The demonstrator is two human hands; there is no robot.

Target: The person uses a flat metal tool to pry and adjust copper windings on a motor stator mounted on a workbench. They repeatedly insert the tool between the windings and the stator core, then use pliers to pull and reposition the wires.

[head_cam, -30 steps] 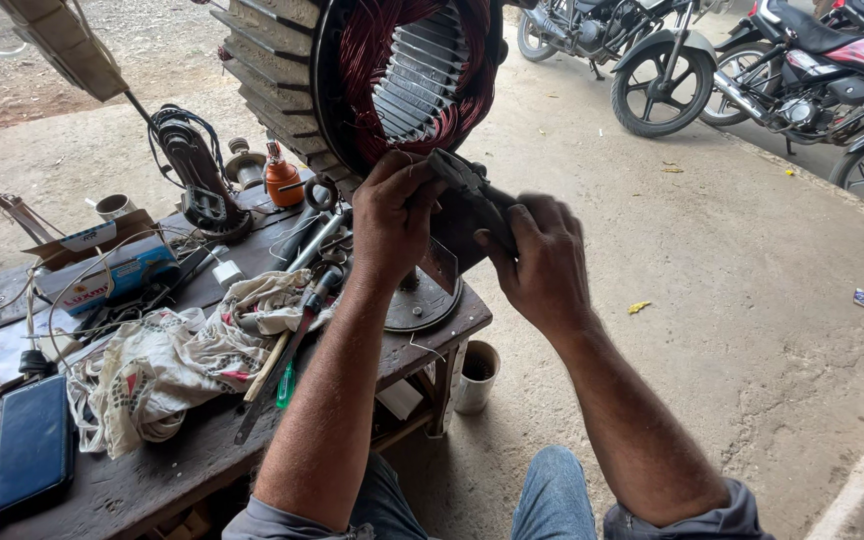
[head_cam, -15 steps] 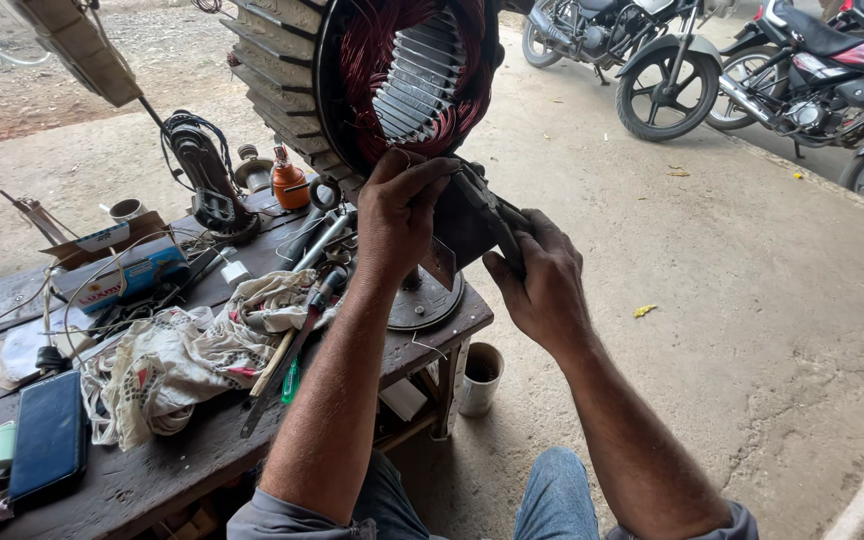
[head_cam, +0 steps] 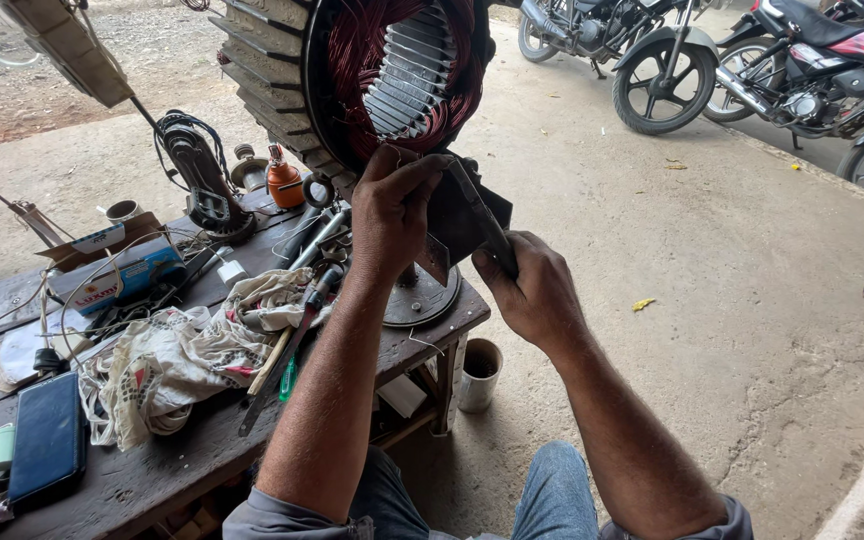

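Note:
A large finned motor stator (head_cam: 352,80) with reddish copper windings stands on edge at the far end of a dark wooden workbench (head_cam: 152,470). My left hand (head_cam: 397,215) presses against its lower rim, fingers bent over the winding edge. My right hand (head_cam: 532,290) is closed around a dark flat tool (head_cam: 482,225) that points up toward the stator's lower opening. A round metal base plate (head_cam: 422,300) lies under both hands.
The bench carries a crumpled cloth (head_cam: 182,355), screwdrivers (head_cam: 292,350), an orange oil can (head_cam: 284,185), a small box (head_cam: 117,280), a dark phone (head_cam: 47,440) and loose wires. A white cup (head_cam: 479,375) stands on the concrete floor. Motorcycles (head_cam: 712,60) are parked at the back right.
My right hand has slid lower and nearer to me along the tool. The left hand stays on the stator's rim. The view has shifted slightly.

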